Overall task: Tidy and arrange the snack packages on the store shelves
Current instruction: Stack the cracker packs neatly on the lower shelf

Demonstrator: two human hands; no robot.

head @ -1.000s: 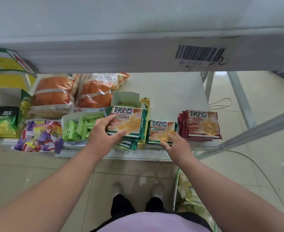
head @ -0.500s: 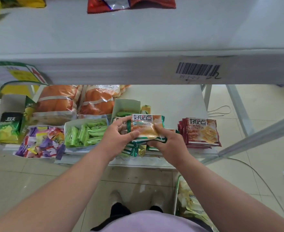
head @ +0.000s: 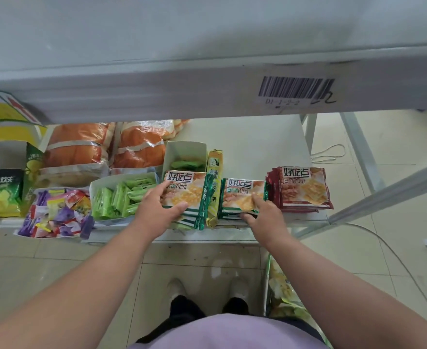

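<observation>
Left hand [head: 157,210] holding the top of the green cookie pack stack [head: 187,197] on the lower shelf [head: 245,144]. Right hand [head: 265,215] gripping the second green stack [head: 240,195], just beside the red packs [head: 303,188]. Green sticks box [head: 121,197] at the left.

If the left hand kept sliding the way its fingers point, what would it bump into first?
Probably the second green cracker stack, which the right hand holds. The left hand points rightward across its own green cracker stack; a thin yellow packet between the stacks may come first.
</observation>
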